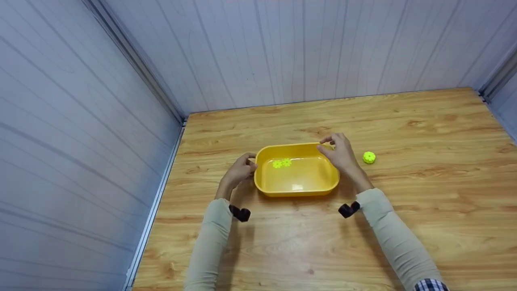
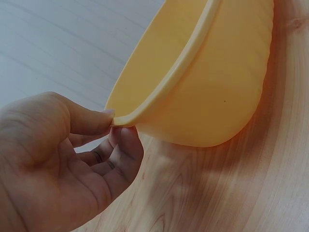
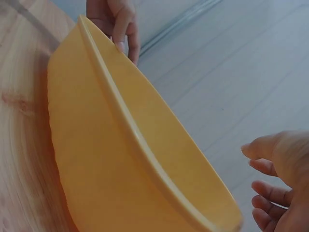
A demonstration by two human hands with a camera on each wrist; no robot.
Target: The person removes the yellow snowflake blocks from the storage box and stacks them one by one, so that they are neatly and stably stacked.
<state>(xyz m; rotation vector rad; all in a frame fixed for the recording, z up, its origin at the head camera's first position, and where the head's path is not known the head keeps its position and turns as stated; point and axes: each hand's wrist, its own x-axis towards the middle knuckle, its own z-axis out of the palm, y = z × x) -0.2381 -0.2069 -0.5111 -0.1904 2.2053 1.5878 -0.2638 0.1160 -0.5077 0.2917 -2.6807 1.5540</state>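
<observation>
A yellow plastic basin (image 1: 297, 193) stands on the wooden table, with two small neon-yellow flower-shaped pieces (image 1: 277, 164) lying side by side on its floor. At the basin's left end my left hand (image 1: 238, 171) pinches the rim; the left wrist view has the thumb above the rim (image 2: 126, 119) and curled fingers below. Over the basin's right end hovers my right hand (image 1: 341, 155), its fingers loosely bent and holding nothing. In the right wrist view, that hand (image 3: 285, 179) is apart from the rim. Right of the basin sits a neon-yellow flower-shaped piece (image 1: 368, 157), perhaps a stack.
Pale panelled walls (image 1: 299, 52) rise behind the table (image 1: 424, 182) and along its left side. Small black devices (image 1: 241, 214) are strapped at both wrists. A metal edge strip (image 1: 157, 194) borders the table on the left.
</observation>
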